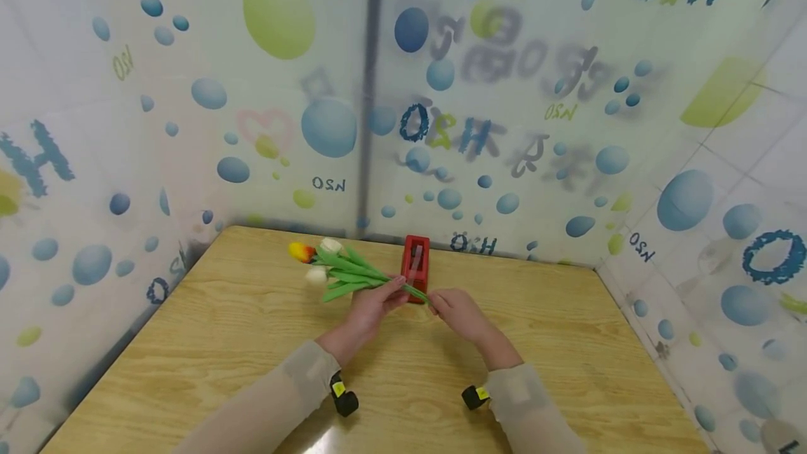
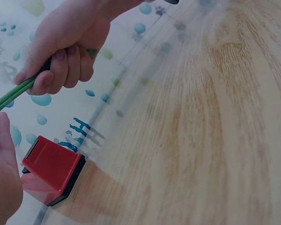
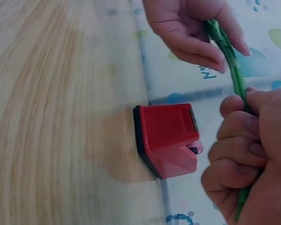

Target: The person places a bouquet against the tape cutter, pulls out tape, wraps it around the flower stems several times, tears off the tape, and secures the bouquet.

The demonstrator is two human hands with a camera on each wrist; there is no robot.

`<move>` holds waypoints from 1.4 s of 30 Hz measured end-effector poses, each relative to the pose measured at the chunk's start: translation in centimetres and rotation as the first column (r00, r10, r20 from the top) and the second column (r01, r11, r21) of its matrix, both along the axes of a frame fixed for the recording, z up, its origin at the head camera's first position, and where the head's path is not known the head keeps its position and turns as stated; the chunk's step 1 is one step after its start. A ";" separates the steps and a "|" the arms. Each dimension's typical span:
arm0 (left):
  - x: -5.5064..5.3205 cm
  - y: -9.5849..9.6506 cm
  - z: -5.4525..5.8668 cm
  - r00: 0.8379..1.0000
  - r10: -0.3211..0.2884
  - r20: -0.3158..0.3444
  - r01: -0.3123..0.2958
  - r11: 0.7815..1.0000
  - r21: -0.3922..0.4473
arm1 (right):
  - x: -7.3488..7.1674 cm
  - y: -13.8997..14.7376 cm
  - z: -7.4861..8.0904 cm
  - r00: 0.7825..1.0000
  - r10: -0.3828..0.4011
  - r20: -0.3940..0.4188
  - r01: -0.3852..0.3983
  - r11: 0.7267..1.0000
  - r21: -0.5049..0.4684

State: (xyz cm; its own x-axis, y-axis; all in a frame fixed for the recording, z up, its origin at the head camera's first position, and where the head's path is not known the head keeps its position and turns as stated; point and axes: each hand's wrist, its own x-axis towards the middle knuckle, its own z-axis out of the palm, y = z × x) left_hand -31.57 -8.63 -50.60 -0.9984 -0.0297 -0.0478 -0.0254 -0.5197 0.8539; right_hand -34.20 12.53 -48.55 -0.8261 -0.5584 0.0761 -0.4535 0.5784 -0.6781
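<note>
A bunch of tulips (image 1: 353, 273), with white and orange-yellow heads and green leaves, is held over the table with its heads to the left. My left hand (image 1: 372, 307) holds the bunch below the leaves, stems between thumb and fingers. Toward the stem ends, my right hand (image 1: 459, 312) grips the green stems (image 3: 229, 56) with curled fingers. A short length of stem shows between the hands. Just beyond them a red tape dispenser (image 1: 416, 258) stands on the table, its toothed cutter visible in both wrist views. The left wrist view shows only part of the left hand (image 2: 3, 173).
The wooden table (image 1: 252, 342) meets a wall (image 1: 555, 181) covered in blue and green printed drops at its back edge. Similar walls stand at left and right. A small black device (image 1: 344, 398) sits at the left cuff, another black device (image 1: 474, 396) at the right.
</note>
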 end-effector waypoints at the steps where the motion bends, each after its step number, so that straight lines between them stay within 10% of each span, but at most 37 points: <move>1: 0.0 0.0 0.0 1.000 0.002 0.006 -0.002 1.000 0.009 | 0.1 -0.1 0.0 0.997 -0.013 -0.071 0.016 0.999 0.035; 7: 0.2 -0.1 -0.2 0.999 -0.013 0.043 0.012 0.999 0.032 | 0.4 -0.4 -0.1 0.929 -0.011 -0.369 0.072 0.986 0.152; 12: 0.2 -0.2 -0.4 1.000 -0.006 0.029 0.005 0.999 0.034 | 0.4 -0.3 0.0 0.917 0.027 -0.397 0.050 0.982 0.183; 15: 0.2 -0.2 -0.5 1.000 -0.005 0.026 0.004 1.000 0.030 | 0.4 -0.2 0.2 0.952 0.034 -0.305 0.015 0.988 0.156; 19: 0.2 -0.1 -0.4 1.000 -0.009 0.021 0.009 1.000 -0.011 | 0.2 0.3 0.3 0.995 0.039 0.090 -0.037 0.999 -0.026; 24: 0.2 0.0 -0.2 1.000 -0.006 -0.008 0.005 0.998 -0.055 | 0.0 1.0 0.0 0.823 0.090 0.560 0.046 0.973 -0.224; 31: -0.1 0.0 -0.3 0.999 -0.026 -0.023 0.023 0.995 -0.092 | 0.0 1.4 -0.3 0.619 0.247 0.746 0.060 0.932 -0.358; 38: -0.2 -0.2 -0.6 1.000 -0.025 -0.019 0.023 0.996 -0.085 | -0.1 1.3 -0.4 0.583 0.301 0.755 0.051 0.913 -0.404; 42: -0.2 -0.2 -0.5 1.000 -0.009 -0.020 0.007 0.998 -0.067 | 0.0 1.1 -0.5 0.623 0.266 0.735 0.067 0.919 -0.389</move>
State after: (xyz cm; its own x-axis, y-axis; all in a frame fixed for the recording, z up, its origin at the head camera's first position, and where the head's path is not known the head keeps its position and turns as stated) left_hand -31.80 -8.79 -51.10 -0.9994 -0.0241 -0.0262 -0.0121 -0.4616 0.8870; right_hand -34.24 13.61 -49.05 -0.6116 -0.7106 -0.3479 0.2840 0.2132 -0.9348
